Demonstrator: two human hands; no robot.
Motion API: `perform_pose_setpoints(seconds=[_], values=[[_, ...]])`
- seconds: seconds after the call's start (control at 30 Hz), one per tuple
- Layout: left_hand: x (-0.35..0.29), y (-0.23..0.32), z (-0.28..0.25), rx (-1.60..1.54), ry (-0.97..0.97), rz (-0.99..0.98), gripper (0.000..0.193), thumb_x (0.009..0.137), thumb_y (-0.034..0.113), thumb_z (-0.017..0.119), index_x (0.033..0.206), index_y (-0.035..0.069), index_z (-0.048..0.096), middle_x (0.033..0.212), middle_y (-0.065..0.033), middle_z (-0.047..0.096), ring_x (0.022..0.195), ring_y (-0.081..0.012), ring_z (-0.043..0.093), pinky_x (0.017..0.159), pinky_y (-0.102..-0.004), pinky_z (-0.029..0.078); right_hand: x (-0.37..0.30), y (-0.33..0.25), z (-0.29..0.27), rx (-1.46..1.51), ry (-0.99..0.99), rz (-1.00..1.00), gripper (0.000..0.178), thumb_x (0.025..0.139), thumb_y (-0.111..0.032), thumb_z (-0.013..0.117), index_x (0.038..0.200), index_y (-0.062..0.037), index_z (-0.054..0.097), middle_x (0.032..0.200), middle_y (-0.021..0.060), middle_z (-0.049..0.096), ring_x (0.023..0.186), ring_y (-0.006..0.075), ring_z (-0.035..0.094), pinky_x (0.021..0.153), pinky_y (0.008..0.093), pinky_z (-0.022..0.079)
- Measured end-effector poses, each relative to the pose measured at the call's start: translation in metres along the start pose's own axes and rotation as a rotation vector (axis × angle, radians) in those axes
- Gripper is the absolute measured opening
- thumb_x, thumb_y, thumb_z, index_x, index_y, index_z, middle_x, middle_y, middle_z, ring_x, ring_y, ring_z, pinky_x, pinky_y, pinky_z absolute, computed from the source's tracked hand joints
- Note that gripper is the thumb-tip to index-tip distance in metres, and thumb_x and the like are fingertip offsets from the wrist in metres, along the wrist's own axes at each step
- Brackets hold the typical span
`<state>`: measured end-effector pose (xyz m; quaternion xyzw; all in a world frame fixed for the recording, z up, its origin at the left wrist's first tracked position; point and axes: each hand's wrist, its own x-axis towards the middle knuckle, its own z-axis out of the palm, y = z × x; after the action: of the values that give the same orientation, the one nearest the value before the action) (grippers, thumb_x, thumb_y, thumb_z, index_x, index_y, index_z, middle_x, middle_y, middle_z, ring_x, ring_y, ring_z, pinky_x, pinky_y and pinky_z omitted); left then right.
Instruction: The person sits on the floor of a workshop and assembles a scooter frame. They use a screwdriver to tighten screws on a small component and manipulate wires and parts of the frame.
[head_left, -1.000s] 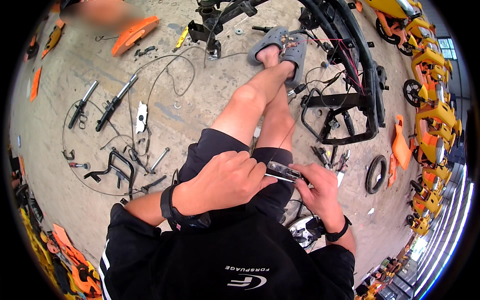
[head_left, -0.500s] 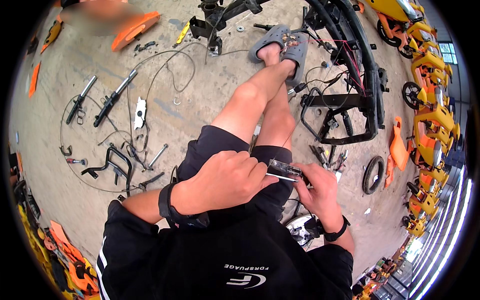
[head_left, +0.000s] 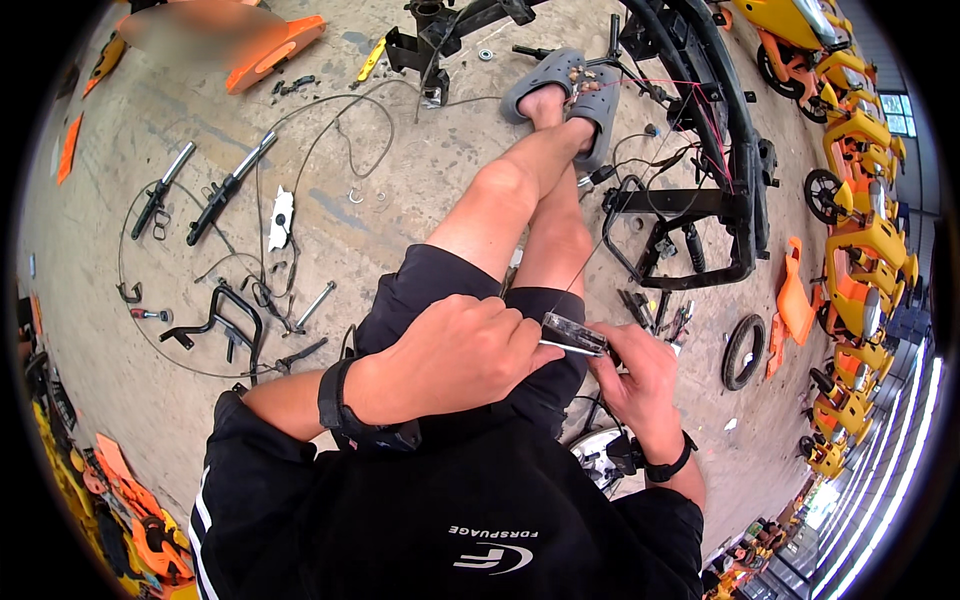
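Over the lap, the left hand (head_left: 455, 350) curls closed around a thin rod, steadying it against the small metal part (head_left: 575, 335) that the right hand (head_left: 640, 375) pinches from below.

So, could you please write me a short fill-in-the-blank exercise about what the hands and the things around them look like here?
1. Both hands meet over a small clear ____ part, held above the lap.
2. The left hand wears a ____ band on its wrist.
3. The feet wear grey ____ on the concrete floor.
4. The small black rubber wheel lies to the person's ____.

Missing words: plastic; black; sandals; right
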<state>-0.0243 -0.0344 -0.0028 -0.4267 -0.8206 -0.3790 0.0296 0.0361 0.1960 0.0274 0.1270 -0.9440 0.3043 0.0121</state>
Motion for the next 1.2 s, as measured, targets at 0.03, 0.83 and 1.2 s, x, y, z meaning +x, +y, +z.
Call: perform_pose_setpoints(seconds=[0.03,0.83,1.2], values=[[0.0001,-0.0001,0.0004,-0.006,-0.003,0.006,0.03,0.08,0.024,0.075,0.066,0.006,0.056,0.056,-0.0022,0.048,0.051,-0.0178,0.051,0.047,-0.0304,0.04,-0.0002,0.0005,0.0002,-0.006,0.0,-0.002,0.035,0.067,0.0,0.074,0.101,-0.0036,0.069,0.071,0.0094,0.061,0.059,0.0256,0.06,0.053,0.0333,0.046],[0.0017,0.0015,0.0017,-0.039,0.006,-0.001,0.029,0.08,0.023,0.075,0.067,0.006,0.055,0.054,-0.0026,0.048,0.049,-0.0179,0.052,0.045,-0.0309,0.04,-0.0016,-0.0003,0.007,-0.02,0.076,0.085,0.023,0.072,-0.005,0.076,0.093,-0.0014,0.069,0.059,0.0068,0.053,0.048,0.0195,0.053,0.046,0.0298,0.04],[0.0016,0.0032,0.0018,-0.043,0.005,-0.014,0.029,0.08,0.022,0.076,0.067,0.006,0.056,0.054,-0.003,0.048,0.049,-0.0184,0.052,0.045,-0.0311,0.039,-0.0047,0.002,0.0086,0.058,0.076,0.062,0.026,0.072,-0.006,0.077,0.096,-0.0007,0.07,0.058,0.0055,0.051,0.046,0.0162,0.051,0.045,0.0279,0.04]])
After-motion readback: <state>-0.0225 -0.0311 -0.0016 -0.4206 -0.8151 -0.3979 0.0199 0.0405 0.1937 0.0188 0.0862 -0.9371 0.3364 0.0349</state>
